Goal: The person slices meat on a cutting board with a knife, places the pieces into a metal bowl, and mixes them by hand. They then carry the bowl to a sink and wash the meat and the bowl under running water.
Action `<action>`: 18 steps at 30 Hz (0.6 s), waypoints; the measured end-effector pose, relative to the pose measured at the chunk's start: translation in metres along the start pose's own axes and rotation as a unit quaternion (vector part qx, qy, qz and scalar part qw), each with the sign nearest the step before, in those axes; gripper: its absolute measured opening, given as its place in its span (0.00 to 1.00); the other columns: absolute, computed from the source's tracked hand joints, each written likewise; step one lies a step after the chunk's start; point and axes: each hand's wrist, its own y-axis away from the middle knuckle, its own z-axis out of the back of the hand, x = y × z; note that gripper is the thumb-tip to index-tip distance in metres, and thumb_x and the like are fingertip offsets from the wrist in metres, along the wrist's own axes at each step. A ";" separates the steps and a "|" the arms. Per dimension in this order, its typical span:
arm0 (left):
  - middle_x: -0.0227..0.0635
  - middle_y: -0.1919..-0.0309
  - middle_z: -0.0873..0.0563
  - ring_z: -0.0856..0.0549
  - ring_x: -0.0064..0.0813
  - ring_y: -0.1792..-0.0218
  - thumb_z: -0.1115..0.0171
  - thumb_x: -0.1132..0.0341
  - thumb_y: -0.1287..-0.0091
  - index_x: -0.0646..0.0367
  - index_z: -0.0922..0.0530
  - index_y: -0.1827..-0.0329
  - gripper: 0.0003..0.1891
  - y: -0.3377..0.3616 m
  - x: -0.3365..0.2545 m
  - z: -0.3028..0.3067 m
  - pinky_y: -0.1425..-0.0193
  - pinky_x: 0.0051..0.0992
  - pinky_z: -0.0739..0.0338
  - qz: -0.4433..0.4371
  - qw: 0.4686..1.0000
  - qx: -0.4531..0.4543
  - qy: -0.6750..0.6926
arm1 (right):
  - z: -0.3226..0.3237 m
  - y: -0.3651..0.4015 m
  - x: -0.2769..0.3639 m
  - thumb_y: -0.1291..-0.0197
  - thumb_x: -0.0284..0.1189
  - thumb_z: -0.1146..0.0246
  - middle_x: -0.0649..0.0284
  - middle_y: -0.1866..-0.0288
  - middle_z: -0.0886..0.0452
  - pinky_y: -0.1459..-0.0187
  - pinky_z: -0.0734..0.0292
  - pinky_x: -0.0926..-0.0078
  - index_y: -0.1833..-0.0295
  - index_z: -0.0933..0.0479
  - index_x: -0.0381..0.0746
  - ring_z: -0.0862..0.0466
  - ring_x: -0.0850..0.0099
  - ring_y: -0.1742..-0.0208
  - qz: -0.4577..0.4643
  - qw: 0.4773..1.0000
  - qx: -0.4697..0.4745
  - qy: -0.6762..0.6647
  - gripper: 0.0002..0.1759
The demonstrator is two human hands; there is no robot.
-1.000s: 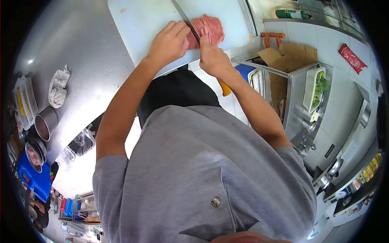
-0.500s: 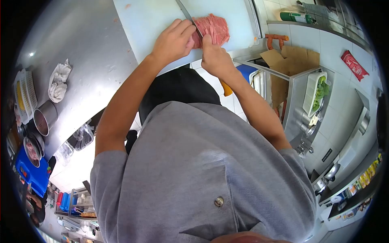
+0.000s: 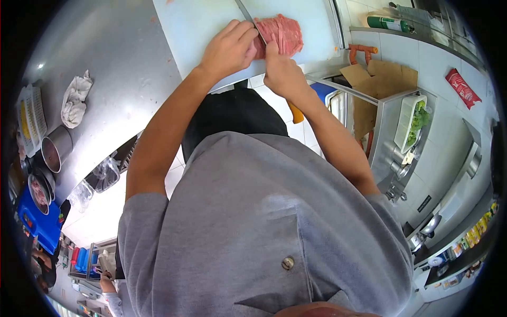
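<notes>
A piece of raw red meat (image 3: 288,34), part of it in thin strips, lies on the white cutting board (image 3: 195,21). My right hand (image 3: 282,71) is closed around a knife (image 3: 245,11); its yellow-orange handle end shows below my wrist. The blade runs across the left part of the meat, pointing away to the upper left. My left hand (image 3: 229,50) has its fingers curled down against the meat's left end, right beside the blade. Those fingers hide that end of the meat and some of the blade.
The board rests on a steel table (image 3: 121,58) with a crumpled white cloth (image 3: 76,99), a metal pot (image 3: 57,149) and a white basket (image 3: 33,121). At right are a cardboard box (image 3: 388,79) and a white tray of greens (image 3: 414,124). Another person's arm (image 3: 108,285) shows at lower left.
The view has shifted slightly. Both hands keep their hold at the meat, with the knife still across it. Another person's arm has come into view at the lower left.
</notes>
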 end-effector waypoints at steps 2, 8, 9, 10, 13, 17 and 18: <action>0.39 0.59 0.19 0.20 0.41 0.59 0.38 0.77 0.48 0.63 0.23 0.59 0.12 0.000 0.000 0.002 0.53 0.33 0.22 0.000 1.000 0.001 -0.003 | 0.001 -0.006 -0.001 0.46 0.18 0.46 0.34 0.70 0.21 0.59 0.27 0.37 0.54 0.41 0.34 0.20 0.33 0.63 0.017 0.999 -0.030 -0.027 0.15; 0.39 0.60 0.20 0.20 0.41 0.58 0.37 0.77 0.47 0.63 0.23 0.60 0.11 0.003 -0.001 0.001 0.53 0.33 0.21 0.013 1.000 0.000 -0.003 | 0.031 0.031 0.007 0.46 0.18 0.46 0.35 0.71 0.21 0.60 0.27 0.37 0.54 0.41 0.34 0.20 0.33 0.64 0.002 1.000 0.007 0.009 0.16; 0.39 0.60 0.20 0.20 0.41 0.58 0.37 0.77 0.47 0.63 0.23 0.60 0.11 0.001 -0.001 0.000 0.53 0.33 0.21 0.015 1.000 0.000 -0.002 | 0.034 0.039 0.007 0.46 0.18 0.46 0.35 0.72 0.21 0.60 0.27 0.37 0.54 0.41 0.34 0.20 0.33 0.64 -0.005 1.000 0.023 0.013 0.15; 0.39 0.60 0.20 0.20 0.41 0.58 0.37 0.77 0.47 0.63 0.23 0.60 0.11 0.001 -0.001 -0.001 0.53 0.33 0.21 0.015 1.000 0.000 0.002 | 0.034 0.044 0.006 0.46 0.18 0.46 0.35 0.72 0.21 0.61 0.27 0.37 0.54 0.41 0.34 0.20 0.33 0.64 -0.014 0.999 0.040 0.015 0.15; 0.38 0.60 0.20 0.20 0.41 0.59 0.37 0.77 0.47 0.62 0.23 0.60 0.11 0.002 0.000 -0.003 0.53 0.33 0.22 0.021 1.000 -0.016 0.005 | 0.008 0.025 -0.001 0.47 0.18 0.45 0.35 0.71 0.21 0.60 0.27 0.37 0.54 0.41 0.33 0.19 0.34 0.64 0.000 1.000 0.011 0.015 0.16; 0.38 0.59 0.20 0.20 0.41 0.58 0.37 0.77 0.47 0.62 0.23 0.60 0.11 0.003 0.000 0.002 0.53 0.33 0.22 0.009 1.000 -0.013 -0.001 | -0.004 -0.012 0.003 0.51 0.20 0.36 0.38 0.67 0.18 0.59 0.22 0.43 0.53 0.39 0.34 0.16 0.39 0.61 0.013 1.000 -0.012 0.013 0.22; 0.38 0.59 0.20 0.20 0.41 0.58 0.37 0.77 0.46 0.62 0.24 0.60 0.11 0.003 -0.002 0.001 0.53 0.33 0.22 0.013 1.000 -0.007 -0.002 | -0.002 -0.011 0.003 0.51 0.20 0.36 0.38 0.67 0.18 0.59 0.22 0.43 0.53 0.39 0.34 0.16 0.39 0.61 0.012 1.000 -0.015 0.013 0.22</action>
